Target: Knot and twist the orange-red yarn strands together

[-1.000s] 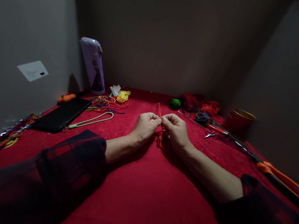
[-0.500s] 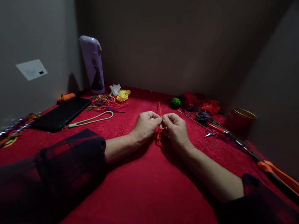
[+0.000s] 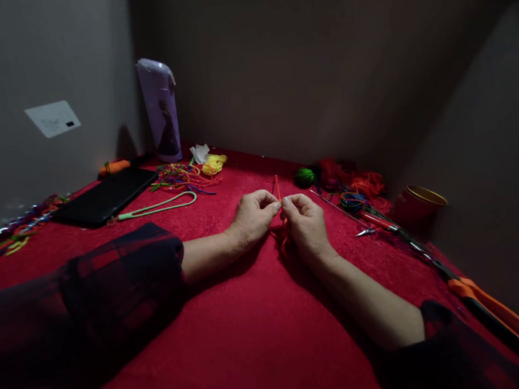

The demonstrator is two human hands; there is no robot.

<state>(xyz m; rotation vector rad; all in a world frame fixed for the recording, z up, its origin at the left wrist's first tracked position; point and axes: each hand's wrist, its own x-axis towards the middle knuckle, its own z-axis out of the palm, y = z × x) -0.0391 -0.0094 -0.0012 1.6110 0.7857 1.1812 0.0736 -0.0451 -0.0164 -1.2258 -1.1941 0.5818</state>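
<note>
My left hand (image 3: 253,218) and my right hand (image 3: 307,223) meet over the middle of the red cloth, thumbs and fingertips pinched close together. Between them runs an orange thread (image 3: 278,186), its end standing up above the fingertips. Both hands are closed on this thread. More of it hangs in a loose loop below, partly hidden by my right hand. A thin dark strand also shows just left of the upright end; I cannot make out what it is.
Scissors with orange handles (image 3: 496,309) lie at the right edge, near a red cup (image 3: 421,208) and a green yarn ball (image 3: 305,177). Left of my hands are a black phone (image 3: 106,198), a pale green loop strap (image 3: 159,207), thread scraps, yellow yarn (image 3: 214,164) and a purple bottle (image 3: 161,109).
My hands stay pinched together in nearly the same place. The loose orange loop below them has shifted and shows less than before. The view has moved very slightly.
</note>
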